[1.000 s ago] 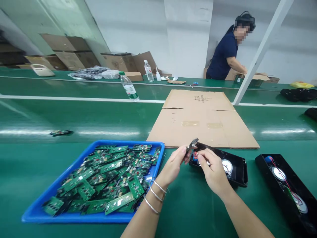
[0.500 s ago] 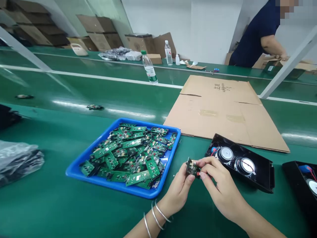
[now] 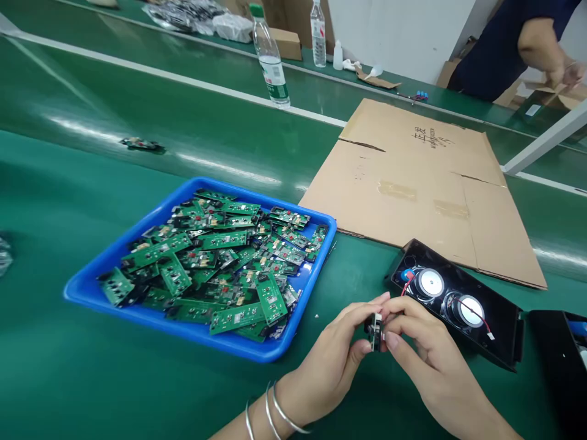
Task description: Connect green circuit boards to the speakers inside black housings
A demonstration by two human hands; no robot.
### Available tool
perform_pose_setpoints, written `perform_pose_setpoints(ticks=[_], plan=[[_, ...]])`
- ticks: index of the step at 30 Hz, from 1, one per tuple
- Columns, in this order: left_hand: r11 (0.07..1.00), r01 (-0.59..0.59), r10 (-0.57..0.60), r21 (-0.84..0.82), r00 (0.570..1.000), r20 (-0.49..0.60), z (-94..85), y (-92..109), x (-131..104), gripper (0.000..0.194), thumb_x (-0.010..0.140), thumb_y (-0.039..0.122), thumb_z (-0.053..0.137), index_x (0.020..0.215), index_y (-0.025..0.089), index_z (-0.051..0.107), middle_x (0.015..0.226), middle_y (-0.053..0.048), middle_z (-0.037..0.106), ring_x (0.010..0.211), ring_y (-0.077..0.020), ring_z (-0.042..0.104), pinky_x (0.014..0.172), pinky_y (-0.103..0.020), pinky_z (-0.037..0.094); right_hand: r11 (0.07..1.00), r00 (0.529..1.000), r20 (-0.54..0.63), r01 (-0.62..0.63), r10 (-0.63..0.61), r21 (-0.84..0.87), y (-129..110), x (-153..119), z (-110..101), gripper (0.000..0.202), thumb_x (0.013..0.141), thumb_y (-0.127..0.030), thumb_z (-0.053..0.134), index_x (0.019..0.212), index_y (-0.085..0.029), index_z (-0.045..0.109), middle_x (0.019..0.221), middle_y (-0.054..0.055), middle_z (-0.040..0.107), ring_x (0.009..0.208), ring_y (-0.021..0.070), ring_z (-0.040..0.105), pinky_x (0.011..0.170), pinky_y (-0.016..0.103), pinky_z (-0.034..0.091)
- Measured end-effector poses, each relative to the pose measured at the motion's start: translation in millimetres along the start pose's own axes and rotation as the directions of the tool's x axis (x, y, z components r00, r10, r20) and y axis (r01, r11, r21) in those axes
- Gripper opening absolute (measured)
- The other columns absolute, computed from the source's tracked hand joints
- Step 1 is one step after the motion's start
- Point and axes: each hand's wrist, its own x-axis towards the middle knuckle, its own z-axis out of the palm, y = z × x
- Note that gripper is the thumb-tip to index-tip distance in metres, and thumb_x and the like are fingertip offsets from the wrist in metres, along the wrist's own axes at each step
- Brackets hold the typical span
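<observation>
Between my two hands is a small circuit board (image 3: 375, 332), turned edge-on above the green table. My left hand (image 3: 337, 354) is closed on it, thumb below and fingers over the top. From the other side, my right hand (image 3: 419, 348) pinches at the same board; a small pale bit shows by its fingertips. To the left, a blue tray (image 3: 275, 349) holds a heap of several green circuit boards (image 3: 236, 318). Just beyond my right hand lies an open black speaker case (image 3: 498, 311) with two round speakers (image 3: 431, 283) and a thin red wire ending in a white plug.
A flattened cardboard sheet (image 3: 413, 171) lies behind the case. Another black case (image 3: 550, 366) sits at the right edge. A green-capped bottle (image 3: 273, 67) and a lone circuit board (image 3: 142, 145) stand on the far green strip. A co-worker's hands (image 3: 557, 73) are at a box, back right.
My hands have turned the circuit board edge-on and moved slightly right and down in view. My view has tilted down and closer, so the tray appears larger. The co-worker's hands have shifted.
</observation>
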Motion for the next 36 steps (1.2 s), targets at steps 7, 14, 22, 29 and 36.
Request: perform_pose_setpoints(ticks=[7, 14, 22, 29, 36], plan=[[1.000, -0.006, 0.006, 0.015, 1.000, 0.022, -0.2, 1.4, 0.8, 0.033, 0.094, 0.027, 0.035, 0.127, 0.026, 0.040, 0.134, -0.010, 0.050, 0.121, -0.0195, 0.048, 0.099, -0.035, 0.042, 0.998, 1.000, 0.010, -0.017, 0.017, 0.060, -1.1, 0.0, -0.3, 0.022, 0.090, -0.020, 0.041, 0.072, -0.019, 0.055, 0.094, 0.004, 0.054, 0.090, 0.0134, 0.054, 0.077, 0.021, 0.045], [1.000, -0.025, 0.025, -0.003, 1.000, 0.016, -0.6, 0.1, 0.5, 0.034, 0.093, 0.028, 0.037, 0.127, 0.026, 0.040, 0.133, -0.010, 0.051, 0.121, -0.0197, 0.049, 0.099, -0.034, 0.042, 0.997, 0.999, 0.040, -0.029, 0.026, 0.073, -1.1, -0.2, -1.3, 0.022, 0.091, -0.021, 0.041, 0.073, -0.019, 0.055, 0.096, 0.004, 0.053, 0.095, 0.0145, 0.053, 0.079, 0.022, 0.045], [1.000, 0.008, -0.007, -0.009, 1.000, 0.030, -2.6, 6.0, 1.8, 0.033, 0.094, 0.027, 0.035, 0.126, 0.024, 0.043, 0.131, -0.012, 0.053, 0.120, -0.0221, 0.050, 0.096, -0.038, 0.044, 0.992, 0.998, 0.049, -0.046, 0.040, 0.122, -1.2, 0.4, -1.6, 0.023, 0.091, -0.023, 0.042, 0.072, -0.019, 0.054, 0.096, 0.004, 0.052, 0.097, 0.0151, 0.052, 0.081, 0.023, 0.044], [0.999, -0.041, 0.041, -0.008, 0.998, 0.053, -4.2, 6.1, 1.6, 0.036, 0.094, 0.023, 0.035, 0.129, 0.026, 0.039, 0.134, -0.012, 0.050, 0.122, -0.0197, 0.047, 0.097, -0.035, 0.043, 0.980, 0.997, 0.065, -0.062, 0.051, 0.187, 0.2, 0.6, -2.5, 0.022, 0.092, -0.024, 0.043, 0.074, -0.020, 0.055, 0.098, 0.003, 0.051, 0.101, 0.0155, 0.050, 0.083, 0.024, 0.044], [0.997, -0.061, 0.064, -0.054, 0.997, 0.053, -4.8, 9.0, 4.1, 0.037, 0.094, 0.025, 0.035, 0.130, 0.030, 0.040, 0.131, -0.008, 0.053, 0.124, -0.0193, 0.045, 0.099, -0.034, 0.042, 0.949, 0.992, 0.099, -0.104, 0.077, 0.297, 0.1, 1.0, -3.7, 0.027, 0.091, -0.029, 0.046, 0.069, -0.019, 0.058, 0.097, 0.005, 0.051, 0.097, 0.0171, 0.052, 0.085, 0.028, 0.046]])
